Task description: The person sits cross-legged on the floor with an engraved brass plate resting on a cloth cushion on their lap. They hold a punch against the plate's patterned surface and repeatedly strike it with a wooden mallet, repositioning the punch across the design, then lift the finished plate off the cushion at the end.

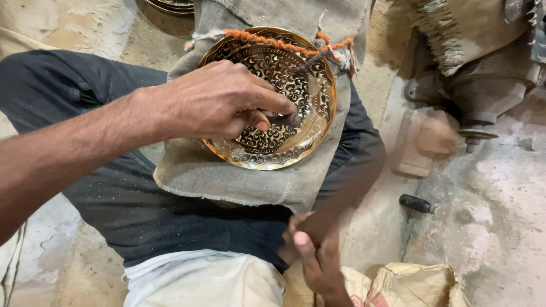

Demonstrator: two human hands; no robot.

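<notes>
Motion blurs the wooden mallet [424,139]; a fist hides the punch [282,119].

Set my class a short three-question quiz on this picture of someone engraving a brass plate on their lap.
1. True or false: the brass plate rests on a grey cloth over the person's lap.
2. Which hand holds the chisel against the plate? A) left hand B) right hand
3. What colour is the yarn across the plate's top edge?

Key: 1. True. 2. A; the right hand grips a motion-blurred mallet. 3. Orange.
</notes>
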